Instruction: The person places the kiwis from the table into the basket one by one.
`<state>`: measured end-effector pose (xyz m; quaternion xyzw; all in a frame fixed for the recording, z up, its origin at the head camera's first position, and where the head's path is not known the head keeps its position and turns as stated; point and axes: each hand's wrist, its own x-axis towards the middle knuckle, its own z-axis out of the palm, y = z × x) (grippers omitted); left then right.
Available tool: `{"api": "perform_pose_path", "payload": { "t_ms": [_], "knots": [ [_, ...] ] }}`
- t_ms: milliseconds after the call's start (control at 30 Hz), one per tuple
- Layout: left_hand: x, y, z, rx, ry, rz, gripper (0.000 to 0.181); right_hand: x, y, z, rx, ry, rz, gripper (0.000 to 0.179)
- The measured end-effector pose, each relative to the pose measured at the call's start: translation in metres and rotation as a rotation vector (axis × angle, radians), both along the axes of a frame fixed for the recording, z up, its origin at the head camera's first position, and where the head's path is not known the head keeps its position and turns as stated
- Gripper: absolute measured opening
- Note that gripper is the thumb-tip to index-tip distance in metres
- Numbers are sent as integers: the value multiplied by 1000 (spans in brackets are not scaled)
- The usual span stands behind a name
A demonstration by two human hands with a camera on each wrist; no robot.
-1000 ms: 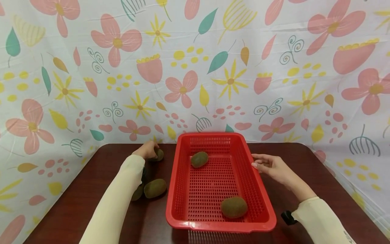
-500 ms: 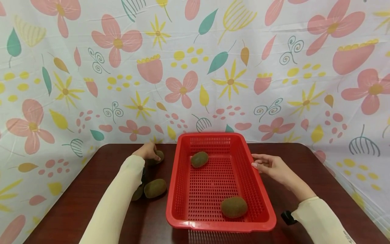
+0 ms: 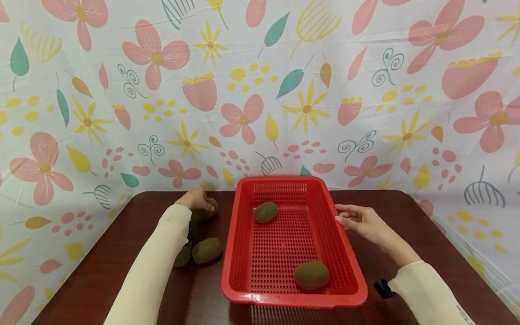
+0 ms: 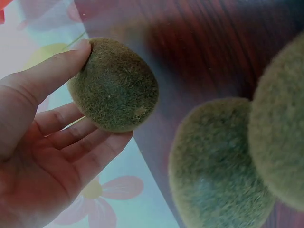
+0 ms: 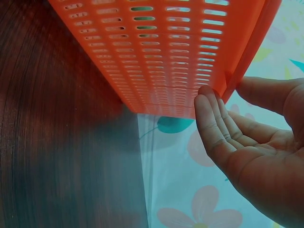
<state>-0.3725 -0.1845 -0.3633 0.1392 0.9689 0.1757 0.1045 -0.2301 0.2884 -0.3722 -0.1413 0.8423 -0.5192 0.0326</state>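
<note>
At the back left of the table, my left hand [image 3: 195, 198] grips a brown, fuzzy kiwi [image 4: 116, 88], thumb on one side and fingers curled under the other. Two more kiwis, a nearer kiwi [image 3: 207, 250] and a partly hidden kiwi [image 3: 183, 256], lie by the left forearm. My right hand [image 3: 367, 224] holds the right side of a red plastic basket [image 3: 292, 299]. In the right wrist view, the thumb [image 5: 266, 92] is at the rim and the fingertips meet the slotted outer wall. Inside the basket sit a far-left kiwi [image 3: 266, 212] and a near-right kiwi [image 3: 312, 275].
The dark wooden table [image 3: 97, 280] ends at the back against a white floral cloth [image 3: 260, 135]. The basket takes up the table's middle, its left wall close to the nearer loose kiwi. A black wrist camera [image 3: 383, 289] is on the right wrist.
My left thumb has come round onto the near side of the kiwi, and the hand has shifted slightly left. The right hand and basket stay in place.
</note>
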Motion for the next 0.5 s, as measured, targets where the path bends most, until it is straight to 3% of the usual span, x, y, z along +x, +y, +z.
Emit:
{"api": "perform_pose_path", "payload": {
  "t_ms": [233, 500],
  "knots": [
    [0, -4, 13, 86, -53, 25, 56, 0, -1, 1, 2, 2, -6, 57],
    [4, -3, 27, 114, -46, 61, 50, -1, -1, 1, 5, -17, -21, 58]
  ]
}}
